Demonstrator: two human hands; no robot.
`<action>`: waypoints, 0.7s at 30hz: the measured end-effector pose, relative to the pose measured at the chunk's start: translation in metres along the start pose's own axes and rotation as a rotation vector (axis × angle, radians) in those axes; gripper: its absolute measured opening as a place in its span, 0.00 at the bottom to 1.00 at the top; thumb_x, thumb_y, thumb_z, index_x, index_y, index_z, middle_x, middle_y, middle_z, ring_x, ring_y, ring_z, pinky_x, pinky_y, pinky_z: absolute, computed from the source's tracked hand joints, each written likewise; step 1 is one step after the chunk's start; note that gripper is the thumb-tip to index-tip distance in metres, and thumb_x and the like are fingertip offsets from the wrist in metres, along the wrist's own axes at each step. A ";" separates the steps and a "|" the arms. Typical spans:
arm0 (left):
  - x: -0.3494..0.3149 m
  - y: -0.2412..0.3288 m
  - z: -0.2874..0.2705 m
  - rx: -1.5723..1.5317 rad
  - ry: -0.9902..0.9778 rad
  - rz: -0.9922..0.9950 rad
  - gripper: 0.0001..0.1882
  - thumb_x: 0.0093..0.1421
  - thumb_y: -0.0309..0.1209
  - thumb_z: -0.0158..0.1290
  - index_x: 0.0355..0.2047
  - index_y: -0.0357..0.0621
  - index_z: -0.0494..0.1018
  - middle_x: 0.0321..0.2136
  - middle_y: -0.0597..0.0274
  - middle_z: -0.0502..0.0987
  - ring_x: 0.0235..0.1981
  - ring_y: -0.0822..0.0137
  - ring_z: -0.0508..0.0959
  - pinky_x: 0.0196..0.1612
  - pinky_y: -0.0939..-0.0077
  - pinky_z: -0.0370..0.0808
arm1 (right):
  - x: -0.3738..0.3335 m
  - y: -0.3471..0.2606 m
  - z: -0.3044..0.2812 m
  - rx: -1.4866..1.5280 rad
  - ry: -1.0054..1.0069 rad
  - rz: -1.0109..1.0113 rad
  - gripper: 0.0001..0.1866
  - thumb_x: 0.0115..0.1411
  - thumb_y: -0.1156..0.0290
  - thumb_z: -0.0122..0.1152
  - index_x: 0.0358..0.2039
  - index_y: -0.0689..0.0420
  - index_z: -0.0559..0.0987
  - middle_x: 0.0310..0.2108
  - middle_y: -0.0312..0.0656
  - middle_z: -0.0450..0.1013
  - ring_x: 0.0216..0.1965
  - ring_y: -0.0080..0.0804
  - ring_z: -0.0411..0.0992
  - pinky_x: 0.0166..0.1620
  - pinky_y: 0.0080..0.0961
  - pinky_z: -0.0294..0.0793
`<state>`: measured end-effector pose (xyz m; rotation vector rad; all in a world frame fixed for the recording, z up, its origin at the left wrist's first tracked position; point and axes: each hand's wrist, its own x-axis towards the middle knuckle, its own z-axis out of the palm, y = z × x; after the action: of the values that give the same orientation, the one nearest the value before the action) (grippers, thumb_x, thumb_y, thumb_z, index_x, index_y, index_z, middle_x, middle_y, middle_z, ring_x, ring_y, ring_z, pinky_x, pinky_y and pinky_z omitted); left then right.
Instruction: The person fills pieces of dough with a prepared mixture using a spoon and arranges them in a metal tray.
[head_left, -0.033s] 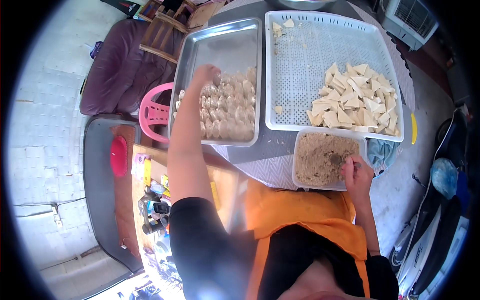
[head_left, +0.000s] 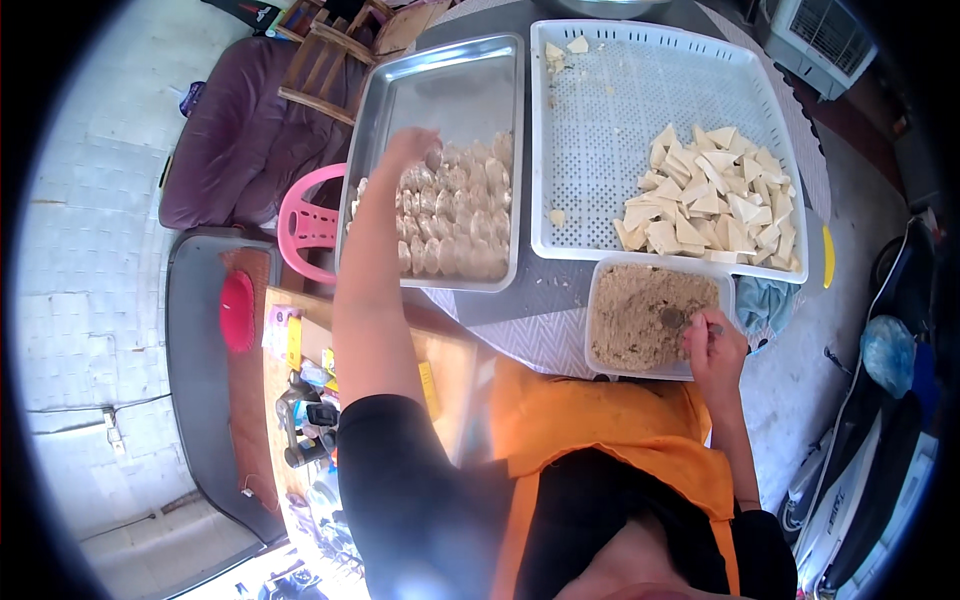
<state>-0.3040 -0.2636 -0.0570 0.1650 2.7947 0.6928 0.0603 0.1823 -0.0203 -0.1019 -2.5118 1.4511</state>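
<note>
Over the metal tray (head_left: 440, 80), my left hand (head_left: 410, 148) reaches to the far edge of the rows of filled pale pieces (head_left: 450, 215). Its fingers are closed around one such piece, partly hidden by the hand. My right hand (head_left: 717, 350) grips a spoon (head_left: 673, 318) whose bowl rests in brown minced filling (head_left: 635, 315). This filling lies in a clear plastic tub (head_left: 591, 345) near my waist. Cream-coloured triangular pieces, like cut tofu (head_left: 710, 190), are heaped in the near right part of a white perforated basket (head_left: 590, 130).
All of this stands on a round table with a grey patterned cover (head_left: 540, 325). A pink chair (head_left: 308, 228) touches the tray's left side. Near the tub lies a bluish cloth (head_left: 768, 303). At left stands a wooden table (head_left: 448, 372) with small items.
The metal tray has shifted very slightly away from me. Both hands keep nearly the same places, the left at the rows and the right on the spoon.
</note>
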 end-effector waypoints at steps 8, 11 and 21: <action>-0.005 0.030 0.006 -0.068 0.068 0.010 0.32 0.62 0.55 0.35 0.36 0.41 0.78 0.28 0.43 0.77 0.33 0.49 0.77 0.39 0.60 0.70 | 0.000 -0.002 -0.002 0.018 0.041 0.059 0.04 0.59 0.77 0.54 0.28 0.63 0.73 0.15 0.39 0.71 0.16 0.21 0.70 0.20 0.17 0.68; -0.001 0.080 0.021 0.214 0.274 0.171 0.24 0.62 0.48 0.42 0.40 0.41 0.76 0.38 0.48 0.77 0.40 0.51 0.76 0.45 0.64 0.70 | 0.001 0.003 0.001 -0.013 0.051 0.043 0.04 0.58 0.76 0.56 0.28 0.62 0.74 0.15 0.40 0.71 0.15 0.23 0.70 0.20 0.18 0.68; -0.022 0.286 0.164 0.017 0.291 0.879 0.18 0.51 0.23 0.52 0.45 0.44 0.72 0.44 0.53 0.73 0.45 0.51 0.72 0.46 0.63 0.71 | -0.002 0.012 0.001 0.015 0.076 -0.039 0.03 0.57 0.75 0.57 0.28 0.61 0.74 0.14 0.41 0.69 0.14 0.25 0.69 0.19 0.21 0.67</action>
<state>-0.2237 0.0570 -0.0573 1.4514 2.9186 0.9129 0.0611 0.1870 -0.0311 -0.1021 -2.4283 1.4237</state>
